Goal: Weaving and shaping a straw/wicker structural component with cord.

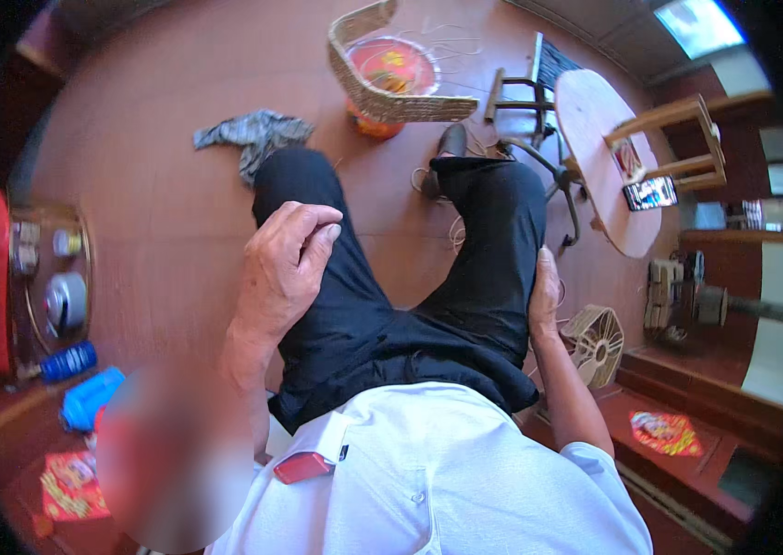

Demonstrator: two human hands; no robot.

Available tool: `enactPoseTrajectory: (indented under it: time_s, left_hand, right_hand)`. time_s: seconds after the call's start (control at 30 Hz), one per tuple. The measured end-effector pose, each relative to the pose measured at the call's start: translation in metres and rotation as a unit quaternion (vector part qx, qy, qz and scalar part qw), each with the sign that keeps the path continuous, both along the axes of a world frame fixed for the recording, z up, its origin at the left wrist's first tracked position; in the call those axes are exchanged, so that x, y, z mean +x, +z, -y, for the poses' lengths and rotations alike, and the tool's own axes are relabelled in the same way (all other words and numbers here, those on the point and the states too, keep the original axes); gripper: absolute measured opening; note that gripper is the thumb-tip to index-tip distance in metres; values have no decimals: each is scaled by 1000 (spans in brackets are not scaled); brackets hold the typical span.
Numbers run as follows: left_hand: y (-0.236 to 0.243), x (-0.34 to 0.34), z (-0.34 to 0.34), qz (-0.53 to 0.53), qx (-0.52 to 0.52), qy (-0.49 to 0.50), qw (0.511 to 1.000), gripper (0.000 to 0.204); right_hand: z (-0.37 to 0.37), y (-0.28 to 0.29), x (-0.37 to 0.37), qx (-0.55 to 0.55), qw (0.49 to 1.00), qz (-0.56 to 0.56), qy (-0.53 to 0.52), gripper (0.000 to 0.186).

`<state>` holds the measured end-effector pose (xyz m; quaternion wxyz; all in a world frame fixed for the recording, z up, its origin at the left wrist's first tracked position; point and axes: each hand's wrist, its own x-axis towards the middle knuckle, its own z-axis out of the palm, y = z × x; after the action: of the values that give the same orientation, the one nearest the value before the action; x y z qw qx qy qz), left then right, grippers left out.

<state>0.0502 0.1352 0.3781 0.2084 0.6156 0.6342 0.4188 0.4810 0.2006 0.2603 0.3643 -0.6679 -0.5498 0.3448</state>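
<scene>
Near the middle of the frame, the left hand is curled, its thumb close to the forefinger, in front of one leg of the black trousers; I cannot tell whether it pinches anything. The right hand, right of centre, lies with extended fingers along the outer side of the other trouser leg. The trousers fill the centre, below them a white shirt with a red packet in its pocket. At the top centre, a bent woven strip crosses in front of a red container. A grey cloth lies on the floor at upper left. At upper right, a phone with a lit screen shows against a pale round table
</scene>
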Motion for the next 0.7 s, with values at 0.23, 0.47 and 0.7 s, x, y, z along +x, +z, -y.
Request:
enactPoseTrajectory:
  time_s: [0.23,0.47,0.7]
  left_hand:
    - [-9,14,-95,11,-66,-44,997,16]
    - [-62,-3,-268,-71,-47,-44,995,27]
    - [-149,-9,-382,-280,-21,84,956,33]
  right_hand:
    - [26,-54,31,-85,996,-20,-1,60]
    - [40,-101,51,-87,992,-47,73,51]
    - [82,-140,56,-200,933,-286,-89,37]
